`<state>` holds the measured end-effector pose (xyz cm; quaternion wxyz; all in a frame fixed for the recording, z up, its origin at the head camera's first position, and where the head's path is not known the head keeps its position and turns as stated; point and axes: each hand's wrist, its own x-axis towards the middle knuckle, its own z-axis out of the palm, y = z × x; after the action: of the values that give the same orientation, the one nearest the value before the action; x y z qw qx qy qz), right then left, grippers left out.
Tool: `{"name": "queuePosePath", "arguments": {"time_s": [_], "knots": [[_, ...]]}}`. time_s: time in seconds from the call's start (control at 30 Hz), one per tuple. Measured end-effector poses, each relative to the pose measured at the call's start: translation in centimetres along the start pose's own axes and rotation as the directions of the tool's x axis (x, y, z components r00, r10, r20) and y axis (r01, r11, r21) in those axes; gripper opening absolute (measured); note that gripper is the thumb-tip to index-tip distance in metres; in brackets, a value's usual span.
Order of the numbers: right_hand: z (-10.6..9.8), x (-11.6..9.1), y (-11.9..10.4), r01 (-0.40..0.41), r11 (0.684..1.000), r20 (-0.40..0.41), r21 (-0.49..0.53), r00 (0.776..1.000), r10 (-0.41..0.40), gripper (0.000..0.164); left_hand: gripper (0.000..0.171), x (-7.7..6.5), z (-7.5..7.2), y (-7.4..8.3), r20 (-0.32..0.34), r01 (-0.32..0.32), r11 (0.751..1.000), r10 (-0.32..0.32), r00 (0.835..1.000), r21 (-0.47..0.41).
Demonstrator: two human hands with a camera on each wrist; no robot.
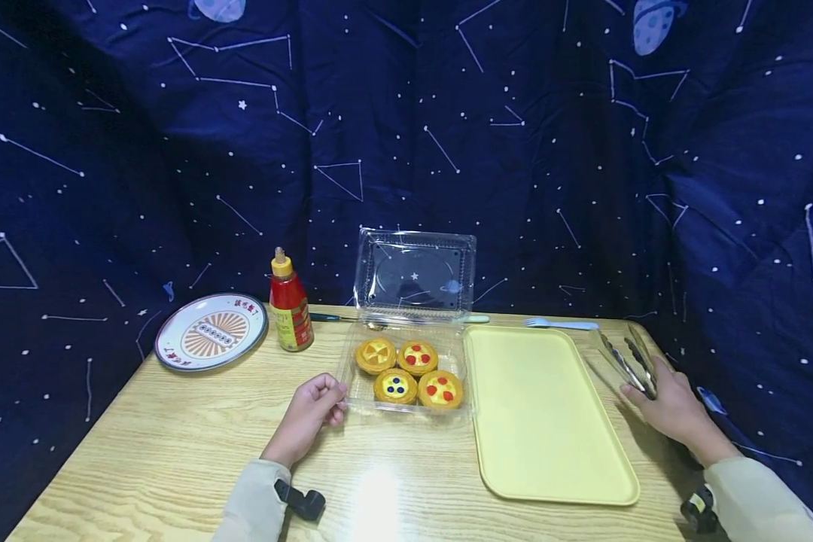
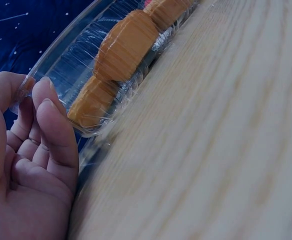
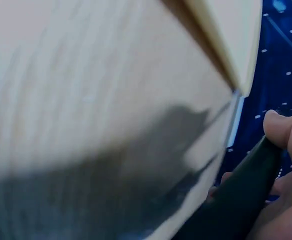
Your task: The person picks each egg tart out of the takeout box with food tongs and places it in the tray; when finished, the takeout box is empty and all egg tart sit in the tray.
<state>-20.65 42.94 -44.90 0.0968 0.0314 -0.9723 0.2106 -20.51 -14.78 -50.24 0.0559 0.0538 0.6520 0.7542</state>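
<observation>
My left hand (image 1: pixel 312 414) pinches the near left rim of a clear plastic clamshell box (image 1: pixel 415 275), whose lid stands raised at the back. Four-sided and shallow, its base holds several egg tarts, among them one with blue dots (image 1: pixel 396 387) and one with red dots (image 1: pixel 440 390). In the left wrist view, thumb and fingertips meet on the box rim (image 2: pixel 23 95) beside the tart sides (image 2: pixel 126 45). At the table's right edge my right hand (image 1: pixel 677 406) grips metal tongs (image 1: pixel 621 359), their tips spread apart and pointing away from me. A dark tong arm (image 3: pixel 241 200) fills the lower right wrist view.
Right of the box lies a yellow tray (image 1: pixel 549 421). A light blue fork (image 1: pixel 561 324) lies behind it. To the left stand a red sauce bottle (image 1: pixel 290 305) and a patterned plate (image 1: pixel 211 332). A starry dark curtain (image 1: pixel 406 135) hangs behind the table (image 1: pixel 176 452).
</observation>
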Motion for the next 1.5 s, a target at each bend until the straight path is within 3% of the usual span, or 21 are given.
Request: {"name": "queuePosePath", "arguments": {"time_s": [0.1,0.23,0.5,0.87,1.5], "knots": [[-0.1,0.2,-1.2,0.065,0.998,-0.062,-0.014,0.996,-0.065,0.061,0.021,-0.1,-0.1,0.1,0.001,0.001,1.0,-0.001,1.0,0.003],[0.0,0.1,-3.3,0.101,0.995,-0.085,-0.029,0.991,-0.103,0.049,0.021,-0.1,-0.2,0.1,0.003,0.004,1.0,-0.004,1.0,0.004],[0.5,-0.3,-7.9,0.132,0.988,-0.022,-0.078,0.991,-0.134,0.065,0.018,0.0,-0.1,0.2,-0.007,0.015,1.0,-0.015,1.0,-0.004],[0.7,0.2,-13.1,0.211,0.976,0.055,-0.059,0.977,-0.208,0.072,0.017,-0.1,-0.1,0.3,-0.012,0.02,1.0,-0.02,1.0,-0.006],[3.9,2.4,-21.5,0.402,0.914,0.06,-0.057,0.915,-0.399,0.072,0.021,0.1,-0.1,0.2,-0.005,0.004,1.0,-0.004,1.0,-0.011]]}}
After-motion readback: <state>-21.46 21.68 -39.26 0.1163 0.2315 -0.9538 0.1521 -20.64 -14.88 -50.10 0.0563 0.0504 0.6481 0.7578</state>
